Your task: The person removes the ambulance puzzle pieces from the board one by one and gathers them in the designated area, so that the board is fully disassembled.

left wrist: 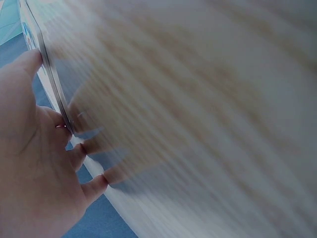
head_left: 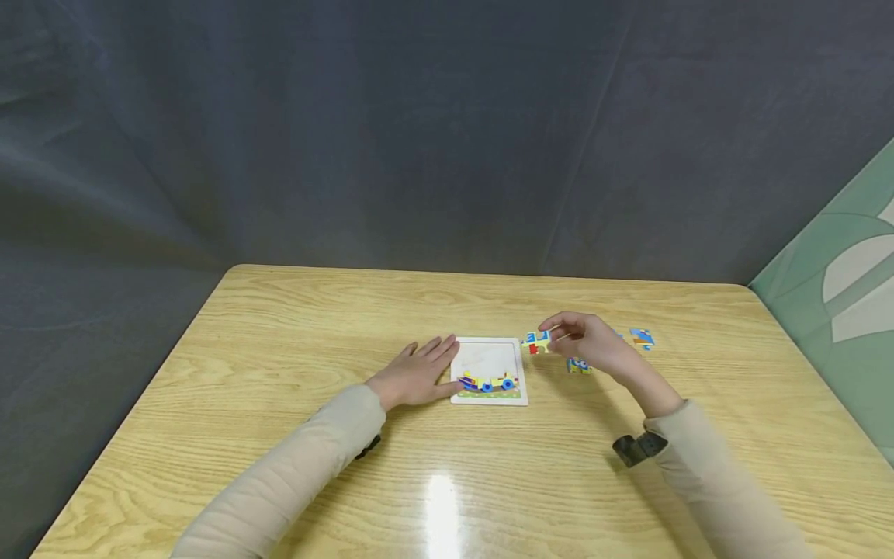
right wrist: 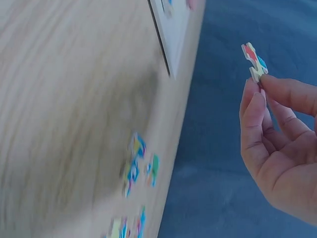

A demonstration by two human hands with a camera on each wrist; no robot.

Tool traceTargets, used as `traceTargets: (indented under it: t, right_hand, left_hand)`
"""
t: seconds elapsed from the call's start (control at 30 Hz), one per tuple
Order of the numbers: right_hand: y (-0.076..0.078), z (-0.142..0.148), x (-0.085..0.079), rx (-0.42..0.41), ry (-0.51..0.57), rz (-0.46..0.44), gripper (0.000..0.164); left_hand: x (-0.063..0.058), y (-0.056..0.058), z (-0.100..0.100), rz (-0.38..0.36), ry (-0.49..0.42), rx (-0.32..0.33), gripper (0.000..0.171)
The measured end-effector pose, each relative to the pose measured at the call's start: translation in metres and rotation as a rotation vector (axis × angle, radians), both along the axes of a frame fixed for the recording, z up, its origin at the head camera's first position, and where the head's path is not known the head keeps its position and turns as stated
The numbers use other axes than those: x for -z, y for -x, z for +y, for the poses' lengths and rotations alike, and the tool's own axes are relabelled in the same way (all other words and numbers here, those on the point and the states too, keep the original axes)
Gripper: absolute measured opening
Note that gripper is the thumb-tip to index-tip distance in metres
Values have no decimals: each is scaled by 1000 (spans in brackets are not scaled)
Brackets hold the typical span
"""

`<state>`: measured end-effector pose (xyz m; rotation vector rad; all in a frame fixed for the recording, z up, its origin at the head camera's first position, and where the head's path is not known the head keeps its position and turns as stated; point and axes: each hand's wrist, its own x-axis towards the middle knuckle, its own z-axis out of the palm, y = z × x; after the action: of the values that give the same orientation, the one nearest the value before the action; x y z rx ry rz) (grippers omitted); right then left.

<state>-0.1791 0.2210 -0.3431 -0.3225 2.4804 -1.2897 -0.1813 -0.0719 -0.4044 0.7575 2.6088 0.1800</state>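
A white square puzzle board (head_left: 482, 359) lies on the table, its bottom rows filled with pieces (head_left: 489, 383) that show a colourful vehicle on green ground. My left hand (head_left: 419, 374) rests at the board's left edge, fingers spread and straight, the thumb over the lower left corner. In the left wrist view its fingertips (left wrist: 94, 187) touch the tabletop beside the board. With fingertips and thumb my right hand (head_left: 587, 340) pinches a yellow, red and blue jigsaw piece (head_left: 536, 342), held up just right of the board. The right wrist view shows this piece (right wrist: 255, 62) edge-on.
Loose jigsaw pieces lie right of the board: one (head_left: 579, 366) below the right hand, another (head_left: 642, 338) farther right. Part of the group is behind that hand in the head view. A dark curtain (head_left: 447, 140) hangs behind the wooden table (head_left: 335, 310); a green panel (head_left: 838, 310) stands at right.
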Motion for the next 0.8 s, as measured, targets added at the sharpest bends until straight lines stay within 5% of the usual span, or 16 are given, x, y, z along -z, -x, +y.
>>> traceTargets:
  t: [0.33,0.8]
  right_hand:
    - [-1,46,-3,78,-27,7,42]
    - [-3,100,6,127,-61,5,31]
  left_hand:
    - [0,0,-1,-8,-4,0,75]
    - [1,0,0,-5,-1,-5,76]
